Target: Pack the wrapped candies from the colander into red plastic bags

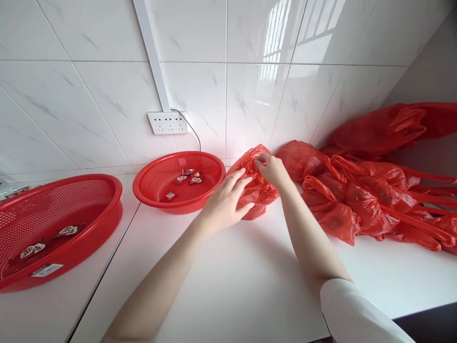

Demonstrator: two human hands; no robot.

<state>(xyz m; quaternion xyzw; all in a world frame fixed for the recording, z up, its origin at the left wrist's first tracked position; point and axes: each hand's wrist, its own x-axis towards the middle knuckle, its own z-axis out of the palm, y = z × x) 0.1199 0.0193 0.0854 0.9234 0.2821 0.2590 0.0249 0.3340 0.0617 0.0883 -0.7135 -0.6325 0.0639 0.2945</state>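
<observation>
A red plastic bag (254, 213) sits on the white tabletop near the tiled wall, its top crumpled. My left hand (225, 202) is at the bag's left side, with thumb and fingers apart; whether it presses on the plastic I cannot tell. At the top of the bag, my right hand (270, 167) has its fingers curled together in a pinch on the plastic. What the bag contains is hidden. Just left of it stands a red perforated basket (178, 206) with several small wrapped packets (195, 178) on its bottom.
A larger red basket (103, 209) with a few packets (68, 230) stands at the left. Several tied red bags (364, 200) are heaped at the right, another bag (302, 159) beside them. A socket strip (167, 123) with a cable is on the wall.
</observation>
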